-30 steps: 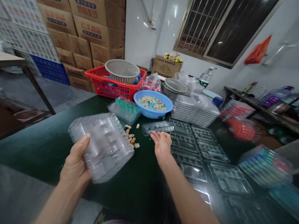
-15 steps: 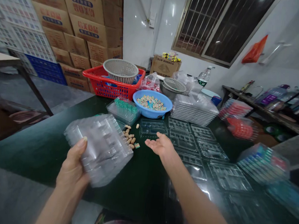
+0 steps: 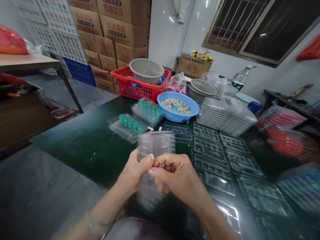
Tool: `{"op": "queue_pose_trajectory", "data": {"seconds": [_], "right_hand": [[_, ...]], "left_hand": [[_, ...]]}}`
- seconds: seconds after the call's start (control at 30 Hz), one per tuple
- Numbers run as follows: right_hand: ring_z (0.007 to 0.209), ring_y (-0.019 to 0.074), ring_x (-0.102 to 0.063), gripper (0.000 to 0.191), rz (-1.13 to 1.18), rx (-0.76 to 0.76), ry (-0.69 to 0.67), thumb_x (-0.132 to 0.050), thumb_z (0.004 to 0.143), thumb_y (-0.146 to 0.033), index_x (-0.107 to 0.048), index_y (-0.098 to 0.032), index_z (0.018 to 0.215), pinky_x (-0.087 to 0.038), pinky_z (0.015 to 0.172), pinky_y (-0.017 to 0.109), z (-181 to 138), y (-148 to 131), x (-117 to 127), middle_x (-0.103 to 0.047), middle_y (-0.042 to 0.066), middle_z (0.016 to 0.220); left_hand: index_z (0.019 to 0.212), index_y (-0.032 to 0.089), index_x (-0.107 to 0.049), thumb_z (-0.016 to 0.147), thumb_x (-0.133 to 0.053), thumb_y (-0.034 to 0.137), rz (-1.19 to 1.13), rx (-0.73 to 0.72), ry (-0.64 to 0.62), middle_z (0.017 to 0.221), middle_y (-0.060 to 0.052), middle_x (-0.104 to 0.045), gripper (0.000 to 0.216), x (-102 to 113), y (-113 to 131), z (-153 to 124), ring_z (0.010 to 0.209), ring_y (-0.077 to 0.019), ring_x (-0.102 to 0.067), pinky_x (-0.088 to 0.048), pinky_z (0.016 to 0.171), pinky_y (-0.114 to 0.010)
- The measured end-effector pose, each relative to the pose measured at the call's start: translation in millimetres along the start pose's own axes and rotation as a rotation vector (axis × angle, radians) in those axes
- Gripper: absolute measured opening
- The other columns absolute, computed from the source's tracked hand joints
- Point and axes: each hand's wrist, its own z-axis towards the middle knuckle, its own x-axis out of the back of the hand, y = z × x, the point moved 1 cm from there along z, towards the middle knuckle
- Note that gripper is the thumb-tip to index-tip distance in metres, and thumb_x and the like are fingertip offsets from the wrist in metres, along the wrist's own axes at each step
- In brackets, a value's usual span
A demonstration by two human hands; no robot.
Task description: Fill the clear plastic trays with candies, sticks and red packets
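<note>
Stack of clear plastic trays [image 3: 158, 144] is right between both hands, tipped up on edge above the surface [image 3: 72, 142] and pretty blurry at its lower end. Left hand [image 3: 132, 171] has it clamped, thumb pressed flat on the near side. Right hand [image 3: 182, 173] has its fingers curled and bunched with the thumb, and that grip looks to be pinching the stack's edge; can't tell how many layers it's got.

So what could go wrong? My guess is the sheets nest tight, so two could stick and come away as one. Thin plastic like that would probably crease or crack at the rim if the pinch digs in. If the left thumb eases off, I'd expect the bunch to fan out and slide, since it looks slick.

Watch what's around too. Just beyond the grip are a few peanuts [image 3: 160, 128] and a lone flat tray [image 3: 178, 131], with the blue bowl [image 3: 174, 116] behind. A dropped sheet could knock those nuts about. More flat trays [image 3: 207, 149] lie just right of the grip, near enough that a careless right elbow or forearm might shove them out of line.
</note>
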Motion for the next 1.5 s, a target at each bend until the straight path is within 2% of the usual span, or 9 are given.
{"op": "queue_pose_trajectory", "data": {"seconds": [0.1, 0.33, 0.47, 0.6, 0.83, 0.97, 1.1, 1.3, 1.5], "right_hand": [[0.04, 0.0066, -0.044, 0.013, -0.083, -0.015, 0.019, -0.054, 0.077, -0.022, -0.056, -0.016, 0.066, -0.032, 0.039, 0.017, -2.9, -1.5, 3.3, -0.051, -0.005, 0.051], [0.047, 0.0074, -0.031, 0.019, -0.587, 0.202, 0.244, -0.046, 0.076, -0.013, -0.036, -0.019, 0.06, -0.023, 0.046, 0.021, -12.4, 0.2, -1.7, -0.036, -0.006, 0.051], [0.049, 0.0079, -0.033, 0.015, -0.61, 0.239, 0.295, -0.044, 0.079, -0.014, -0.036, -0.019, 0.066, -0.025, 0.049, 0.022, -19.7, 2.5, -8.2, -0.037, -0.006, 0.055], [0.049, 0.0076, -0.038, 0.011, -0.462, 0.231, 0.338, -0.046, 0.082, -0.019, -0.043, -0.019, 0.071, -0.028, 0.046, 0.019, -27.7, -2.9, -4.6, -0.041, -0.006, 0.055], [0.047, 0.0112, -0.053, 0.017, 0.189, 0.045, 0.689, -0.051, 0.083, -0.034, -0.048, -0.018, 0.078, -0.044, 0.044, 0.022, -25.4, 34.7, 40.6, -0.052, -0.004, 0.054], [0.057, 0.0154, -0.061, 0.02, 0.466, -0.027, 0.836, -0.062, 0.073, -0.031, -0.047, -0.017, 0.073, -0.05, 0.046, 0.024, -11.2, 74.7, 43.5, -0.052, -0.004, 0.06], [0.06, 0.0178, -0.065, 0.014, 0.594, -0.08, 0.944, -0.059, 0.076, -0.023, -0.047, -0.017, 0.075, -0.053, 0.05, 0.027, 4.7, 90.2, 33.3, -0.053, -0.004, 0.06], [0.068, 0.0207, -0.067, 0.007, 0.778, -0.268, 0.938, -0.045, 0.087, -0.01, -0.047, -0.013, 0.081, -0.056, 0.062, 0.031, 20.3, 96.3, 24.6, -0.058, 0.002, 0.062], [0.075, 0.0215, -0.067, 0.02, 0.89, -0.529, 0.699, -0.041, 0.092, -0.018, -0.048, 0.0, 0.098, -0.056, 0.064, 0.03, 5.4, 71.2, 25.6, -0.063, 0.019, 0.086]], "left_hand": [[0.079, 0.017, -0.059, 0.064, -0.068, 0.049, 0.021, -0.025, -0.023, 0.051, 0.002, -0.056, 0.037, -1.4, -0.1, 0.4, 0.04, -0.0117, -0.05, -0.04, 0.039, -0.02], [0.089, 0.015, -0.062, 0.06, -0.075, 0.033, 0.175, -0.109, 0.023, 0.076, -0.003, -0.066, 0.036, -2.1, 3.6, 4.3, 0.065, -0.0161, -0.06, -0.048, 0.058, -0.022], [0.089, 0.014, -0.062, 0.059, -0.075, 0.029, 0.163, -0.147, -0.033, 0.073, -0.003, -0.065, 0.036, -2.5, 7.6, 5.3, 0.063, -0.0153, -0.059, -0.048, 0.057, -0.022], [0.086, 0.013, -0.063, 0.057, -0.076, 0.029, 0.092, -0.129, 0.015, 0.07, -0.003, -0.065, 0.035, 7.8, 8.4, 9.8, 0.058, -0.0145, -0.058, -0.048, 0.052, -0.022], [0.082, 0.014, -0.065, 0.056, -0.074, 0.033, -0.165, -0.129, 0.442, 0.061, 0.0, -0.065, 0.033, 53.5, 23.8, 19.0, 0.047, -0.0147, -0.058, -0.05, 0.045, -0.023], [0.085, 0.016, -0.066, 0.062, -0.071, 0.03, -0.251, -0.161, 0.487, 0.067, 0.001, -0.067, 0.028, 64.6, 33.0, 19.7, 0.052, -0.0146, -0.061, -0.055, 0.055, -0.026], [0.085, 0.017, -0.066, 0.064, -0.069, 0.029, -0.27, -0.158, 0.461, 0.067, 0.002, -0.067, 0.025, 63.5, 32.4, 18.2, 0.052, -0.0145, -0.061, -0.056, 0.059, -0.028], [0.086, 0.018, -0.066, 0.065, -0.069, 0.029, -0.281, -0.136, 0.43, 0.069, 0.003, -0.068, 0.024, 65.6, 26.9, 17.0, 0.055, -0.0152, -0.062, -0.056, 0.061, -0.028], [0.083, 0.019, -0.066, 0.06, -0.074, 0.032, -0.266, -0.108, 0.47, 0.066, 0.004, -0.068, 0.028, 66.2, 28.7, 16.8, 0.052, -0.014, -0.061, -0.056, 0.059, -0.026]]}}
